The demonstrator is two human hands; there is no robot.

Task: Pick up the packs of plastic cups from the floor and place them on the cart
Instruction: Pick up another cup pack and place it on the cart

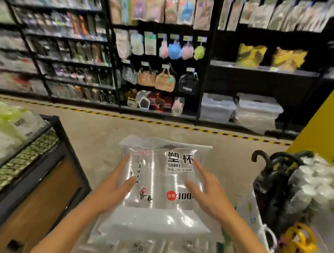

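Cup pack [163, 178] — left hand [114, 186]; right hand [206, 192] atop

Open floor [105, 133] between stand [41, 196] and umbrellas [268, 185]

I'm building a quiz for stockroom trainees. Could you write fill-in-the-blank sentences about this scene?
The left hand and right hand rest on a clear pack printed with the number ____.
The floor tape is striped yellow and ____.
The bath pouf hanging between two pink poufs is ____.
Missing: 100; black; blue.
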